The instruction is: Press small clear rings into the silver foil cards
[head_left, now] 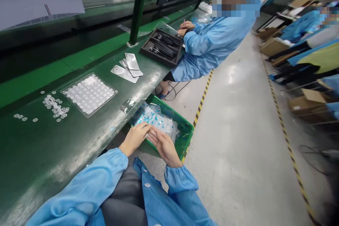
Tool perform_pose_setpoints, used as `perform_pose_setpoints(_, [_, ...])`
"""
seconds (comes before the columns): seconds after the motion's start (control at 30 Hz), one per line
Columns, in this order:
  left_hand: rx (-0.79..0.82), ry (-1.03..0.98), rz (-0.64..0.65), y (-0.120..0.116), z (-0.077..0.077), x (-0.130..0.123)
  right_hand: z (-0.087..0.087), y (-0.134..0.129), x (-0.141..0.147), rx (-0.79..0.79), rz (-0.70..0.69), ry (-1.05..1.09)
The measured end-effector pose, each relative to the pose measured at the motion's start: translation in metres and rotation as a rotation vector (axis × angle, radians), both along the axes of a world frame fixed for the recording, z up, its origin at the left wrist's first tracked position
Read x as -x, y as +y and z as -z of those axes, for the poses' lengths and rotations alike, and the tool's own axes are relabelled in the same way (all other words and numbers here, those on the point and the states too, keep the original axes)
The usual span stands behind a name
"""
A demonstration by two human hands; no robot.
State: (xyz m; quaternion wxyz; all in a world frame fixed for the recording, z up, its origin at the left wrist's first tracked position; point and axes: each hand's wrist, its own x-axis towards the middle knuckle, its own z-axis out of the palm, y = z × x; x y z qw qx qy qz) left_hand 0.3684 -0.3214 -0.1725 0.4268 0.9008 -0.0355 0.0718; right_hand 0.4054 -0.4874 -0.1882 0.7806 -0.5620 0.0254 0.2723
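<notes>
My left hand (135, 137) and my right hand (165, 145) meet at the fingertips above a green bin (188, 129). The fingers of my left hand are bent and pressed together against the other hand's fingers; anything small between them is hidden. My right hand is turned partly palm up, its fingers stretched out. Beneath them in the bin lie clear plastic bags (165, 124) with small blue pieces. To the left on the green bench, a clear tray (88, 116) holds rows of small whitish round pieces. Loose translucent rings (54, 104) are scattered beside it.
Several flat silvery plates (127, 70) lie farther along the green bench (87, 141). Beyond them stands a dark box (150, 54) of black parts, near a green post (137, 10). A co-worker in a blue smock (212, 42) sits at the bench. Striped tape (203, 95) marks the floor.
</notes>
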Motion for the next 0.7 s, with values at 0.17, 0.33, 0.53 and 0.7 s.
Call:
perform_pose_setpoints(0.17, [0.020, 0.049, -0.115, -0.005, 0.030, -0.024, 0.029, -0.024, -0.016, 0.104, 0.067, -0.046])
perform_pose_setpoints(0.33, [0.021, 0.141, -0.172, -0.021, 0.050, -0.047, 0.061, -0.039, -0.035, 0.320, 0.130, -0.111])
perform_pose_setpoints(0.53, [0.007, 0.193, -0.167, -0.039, 0.055, -0.066, 0.063, -0.054, -0.051, 0.397, 0.065, -0.228])
perform_pose_setpoints(0.7, [0.015, 0.153, -0.070, -0.051, 0.055, -0.072, 0.057, -0.065, -0.058, 0.373, 0.087, -0.238])
